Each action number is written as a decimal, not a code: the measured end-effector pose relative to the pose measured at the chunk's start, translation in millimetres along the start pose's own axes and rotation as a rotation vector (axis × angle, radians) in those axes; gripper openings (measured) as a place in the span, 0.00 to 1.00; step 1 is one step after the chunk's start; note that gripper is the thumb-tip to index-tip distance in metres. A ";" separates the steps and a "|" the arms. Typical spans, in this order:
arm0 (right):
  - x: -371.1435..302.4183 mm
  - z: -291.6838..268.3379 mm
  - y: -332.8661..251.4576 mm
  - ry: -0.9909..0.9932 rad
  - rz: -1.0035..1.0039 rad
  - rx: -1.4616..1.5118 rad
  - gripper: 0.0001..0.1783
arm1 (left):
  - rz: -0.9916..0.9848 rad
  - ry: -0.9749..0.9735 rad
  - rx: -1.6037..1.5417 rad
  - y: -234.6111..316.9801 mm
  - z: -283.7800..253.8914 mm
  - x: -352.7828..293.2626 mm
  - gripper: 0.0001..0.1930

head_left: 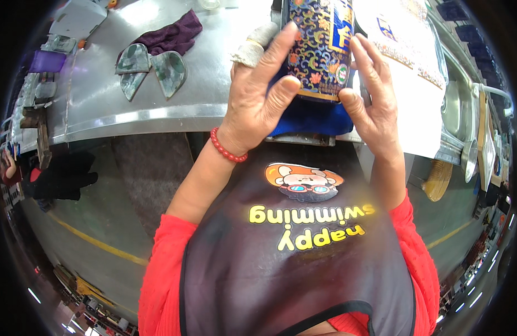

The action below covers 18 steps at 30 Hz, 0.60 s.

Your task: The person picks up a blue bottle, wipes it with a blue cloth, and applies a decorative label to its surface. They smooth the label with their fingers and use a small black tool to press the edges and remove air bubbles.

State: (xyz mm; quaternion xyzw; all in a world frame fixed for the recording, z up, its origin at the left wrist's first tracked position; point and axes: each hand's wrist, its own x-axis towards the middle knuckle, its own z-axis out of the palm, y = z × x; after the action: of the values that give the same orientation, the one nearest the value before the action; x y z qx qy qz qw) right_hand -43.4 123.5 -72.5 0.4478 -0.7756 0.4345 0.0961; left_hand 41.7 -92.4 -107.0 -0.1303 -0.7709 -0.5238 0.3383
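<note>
A dark blue bottle (317,53) with a colourful floral pattern and gold trim lies between my two hands, its far end cut off by the picture's top edge. My left hand (258,92) presses on its left side with thumb and index finger, and pale wraps (250,51) cover some of its other fingers. On the right side, my right hand (376,95) has its thumb at the bottle's lower corner and its fingers along the edge. Under the bottle's near end is a blue support (311,124) at the table edge.
Printed sheets (407,61) lie to the right on the metal table (208,95). On the left are a crumpled purple cloth (172,35) and green patterned pieces (169,73). A purple container (47,61) stands far left; a sink (451,106) with a tap is at the right.
</note>
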 end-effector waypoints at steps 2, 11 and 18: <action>0.6 -0.5 -1.6 -0.017 0.006 -0.011 0.36 | 0.066 0.015 0.060 -1.0 1.0 2.3 0.29; 5.4 -7.7 -6.1 -0.058 0.010 -0.006 0.38 | 0.035 0.003 0.120 2.3 1.4 -0.8 0.32; 6.8 -11.6 -7.1 -0.046 0.018 0.044 0.38 | -0.002 -0.025 0.064 0.6 0.6 -1.8 0.32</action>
State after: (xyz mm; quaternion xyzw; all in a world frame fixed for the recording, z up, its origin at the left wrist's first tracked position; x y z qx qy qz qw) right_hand -44.6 126.5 -57.7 0.4525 -0.7718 0.4420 0.0644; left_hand 43.1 -91.3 -107.8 -0.1253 -0.7915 -0.4977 0.3320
